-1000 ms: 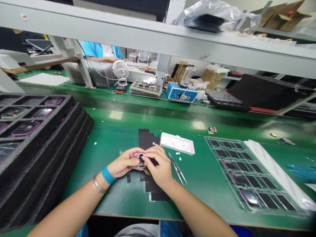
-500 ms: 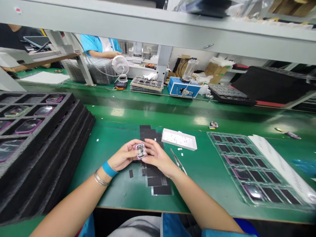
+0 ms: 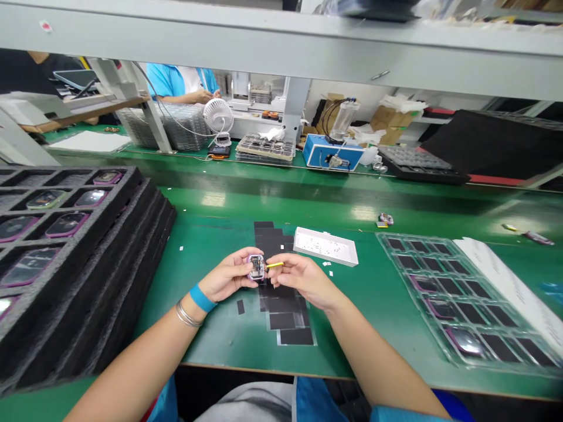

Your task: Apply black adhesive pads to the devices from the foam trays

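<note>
My left hand (image 3: 226,275) grips a small electronic device (image 3: 257,267) with a clear casing and a pink rim, its inner parts showing. My right hand (image 3: 303,279) is just to the right, pinching a thin yellow strip (image 3: 275,265) whose tip is close to the device. Below the hands, overlapping black film sheets (image 3: 281,319) lie on the green bench mat (image 3: 365,293). A white shallow tray (image 3: 325,246) holding small white pieces sits just beyond my right hand. The tweezers are hidden from this view.
A stacked black foam tray (image 3: 109,275) holding pink-rimmed devices fills the left. A clear blister tray (image 3: 422,310) with dark pieces lies to the right. A grey shelf (image 3: 281,50) crosses above, and a co-worker (image 3: 173,82) sits beyond it.
My right hand has moved right, away from the device, and the yellow strip now shows in its fingers. The tweezers no longer show. The view has tilted slightly.
</note>
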Tool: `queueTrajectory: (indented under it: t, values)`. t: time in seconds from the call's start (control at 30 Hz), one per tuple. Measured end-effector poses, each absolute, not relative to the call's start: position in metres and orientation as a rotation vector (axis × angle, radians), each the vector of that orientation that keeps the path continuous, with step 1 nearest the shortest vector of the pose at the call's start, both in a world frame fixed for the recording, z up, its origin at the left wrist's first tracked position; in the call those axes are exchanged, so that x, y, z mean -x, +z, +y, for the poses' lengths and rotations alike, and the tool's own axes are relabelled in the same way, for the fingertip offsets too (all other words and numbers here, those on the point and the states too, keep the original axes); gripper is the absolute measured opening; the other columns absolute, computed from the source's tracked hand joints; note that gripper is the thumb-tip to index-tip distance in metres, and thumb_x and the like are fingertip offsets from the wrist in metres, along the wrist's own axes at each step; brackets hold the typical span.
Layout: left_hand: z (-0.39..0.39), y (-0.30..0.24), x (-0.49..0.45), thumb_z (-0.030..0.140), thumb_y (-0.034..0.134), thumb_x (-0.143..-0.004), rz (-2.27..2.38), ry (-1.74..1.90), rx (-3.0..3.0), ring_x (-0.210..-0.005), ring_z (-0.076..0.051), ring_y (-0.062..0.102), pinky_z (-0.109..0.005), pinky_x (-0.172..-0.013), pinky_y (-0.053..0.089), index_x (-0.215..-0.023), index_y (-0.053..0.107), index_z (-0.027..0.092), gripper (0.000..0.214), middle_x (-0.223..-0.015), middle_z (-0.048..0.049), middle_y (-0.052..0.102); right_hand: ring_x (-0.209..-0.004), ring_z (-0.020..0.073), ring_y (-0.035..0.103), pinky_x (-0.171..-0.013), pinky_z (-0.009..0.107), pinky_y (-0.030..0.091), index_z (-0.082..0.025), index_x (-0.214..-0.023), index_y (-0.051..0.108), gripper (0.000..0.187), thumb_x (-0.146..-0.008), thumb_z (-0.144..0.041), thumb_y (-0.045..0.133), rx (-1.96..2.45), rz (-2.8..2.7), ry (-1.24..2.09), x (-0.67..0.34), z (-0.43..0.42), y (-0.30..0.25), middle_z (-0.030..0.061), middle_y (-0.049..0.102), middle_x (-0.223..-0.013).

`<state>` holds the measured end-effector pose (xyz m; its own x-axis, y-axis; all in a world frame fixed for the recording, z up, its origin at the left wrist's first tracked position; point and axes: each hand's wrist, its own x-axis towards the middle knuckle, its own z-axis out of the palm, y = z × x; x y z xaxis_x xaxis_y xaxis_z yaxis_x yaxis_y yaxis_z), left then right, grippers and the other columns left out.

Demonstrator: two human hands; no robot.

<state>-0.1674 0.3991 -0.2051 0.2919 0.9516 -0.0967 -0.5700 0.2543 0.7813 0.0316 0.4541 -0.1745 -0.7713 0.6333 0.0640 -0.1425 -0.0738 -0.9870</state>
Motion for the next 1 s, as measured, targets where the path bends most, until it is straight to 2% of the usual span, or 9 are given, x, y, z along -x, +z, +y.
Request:
queueTrajectory:
  t: [0.13, 0.23, 0.4, 0.57, 0.7, 0.73, 0.8, 0.87, 1.0]
  values:
    - [0.398, -0.206, 0.164, 0.021, 0.072, -0.073, 0.614, 1.011, -0.750, -0.087, -0.023, 0.067, -0.021, -0.059, 0.058, -0.108, 0.056, 0.015, 0.039, -0.088, -0.0082, 0.066, -0.086, 0.0164, 0.059, -0.085, 0.034, 0.046, -0.024, -0.095, 0.069, 0.018, -0.087, -0.033, 0.057, 0.650, -1.948, 1.238, -0.025, 0.447, -0.177, 0.0033, 0.063, -0.088]
    - [0.398, -0.206, 0.162, 0.018, 0.072, -0.072, 0.635, 0.965, -0.758, -0.085, -0.022, 0.067, -0.022, -0.061, 0.058, -0.108, 0.056, 0.014, 0.040, -0.087, -0.0091, 0.066, -0.089, 0.0168, 0.058, -0.088, 0.034, 0.043, -0.025, -0.097, 0.068, 0.017, -0.089, -0.028, 0.053, 0.679, -2.031, 1.018, -0.021, 0.444, -0.179, 0.0030, 0.063, -0.091]
    - [0.399, -0.204, 0.156, 0.017, 0.073, -0.071, 0.769, 0.980, -0.746, -0.079, -0.018, 0.067, -0.025, -0.063, 0.058, -0.102, 0.059, 0.013, 0.035, -0.086, -0.0078, 0.066, -0.087, 0.0176, 0.058, -0.080, 0.031, 0.046, -0.025, -0.097, 0.066, 0.015, -0.088, -0.025, 0.054, 0.729, -2.044, 0.884, -0.017, 0.445, -0.187, 0.0030, 0.063, -0.091]
    - [0.402, -0.205, 0.149, 0.022, 0.075, -0.067, 0.919, 1.016, -0.732, -0.072, -0.020, 0.067, -0.022, -0.053, 0.055, -0.092, 0.059, 0.011, 0.031, -0.076, -0.0066, 0.066, -0.087, 0.0180, 0.057, -0.081, 0.033, 0.046, -0.022, -0.097, 0.066, 0.016, -0.087, -0.023, 0.053, 0.723, -2.083, 0.822, -0.008, 0.450, -0.200, 0.0036, 0.062, -0.088]
    - [0.406, -0.208, 0.153, 0.018, 0.070, -0.069, 1.031, 1.075, -0.685, -0.067, -0.018, 0.067, -0.023, -0.053, 0.055, -0.088, 0.059, 0.012, 0.023, -0.077, -0.0059, 0.067, -0.100, 0.0199, 0.054, -0.081, 0.034, 0.048, -0.023, -0.116, 0.056, 0.030, -0.085, -0.026, 0.055, 0.815, -1.922, 0.771, -0.010, 0.446, -0.194, 0.0072, 0.059, -0.107]
    - [0.406, -0.208, 0.155, 0.017, 0.068, -0.070, 1.061, 1.104, -0.658, -0.066, -0.017, 0.067, -0.023, -0.054, 0.055, -0.087, 0.059, 0.012, 0.020, -0.078, -0.0060, 0.067, -0.099, 0.0195, 0.054, -0.080, 0.033, 0.048, -0.023, -0.113, 0.057, 0.028, -0.086, -0.026, 0.055, 0.832, -1.897, 0.761, -0.010, 0.442, -0.190, 0.0071, 0.059, -0.107]
    - [0.407, -0.209, 0.160, 0.013, 0.064, -0.071, 1.112, 1.165, -0.596, -0.067, -0.016, 0.067, -0.024, -0.058, 0.055, -0.085, 0.059, 0.012, 0.015, -0.079, -0.0066, 0.068, -0.089, 0.0173, 0.057, -0.077, 0.031, 0.048, -0.022, -0.095, 0.063, 0.013, -0.086, -0.021, 0.054, 0.806, -2.008, 0.793, -0.009, 0.428, -0.183, 0.0042, 0.062, -0.096]
    - [0.408, -0.210, 0.162, 0.010, 0.062, -0.072, 1.135, 1.201, -0.546, -0.070, -0.016, 0.067, -0.026, -0.062, 0.055, -0.083, 0.058, 0.012, 0.012, -0.081, -0.0084, 0.069, -0.081, 0.0155, 0.058, -0.078, 0.029, 0.047, -0.021, -0.078, 0.065, 0.011, -0.083, -0.015, 0.057, 0.731, -2.268, 0.854, -0.004, 0.412, -0.185, 0.0009, 0.063, -0.082]
    - [0.409, -0.211, 0.162, 0.007, 0.060, -0.072, 1.142, 1.212, -0.522, -0.076, -0.018, 0.067, -0.027, -0.067, 0.054, -0.079, 0.057, 0.011, 0.008, -0.083, -0.0117, 0.070, -0.087, 0.0198, 0.056, -0.084, 0.035, 0.047, -0.016, -0.085, 0.067, 0.011, -0.078, -0.009, 0.062, 0.810, -2.560, 0.672, 0.013, 0.391, -0.213, 0.0055, 0.063, -0.091]
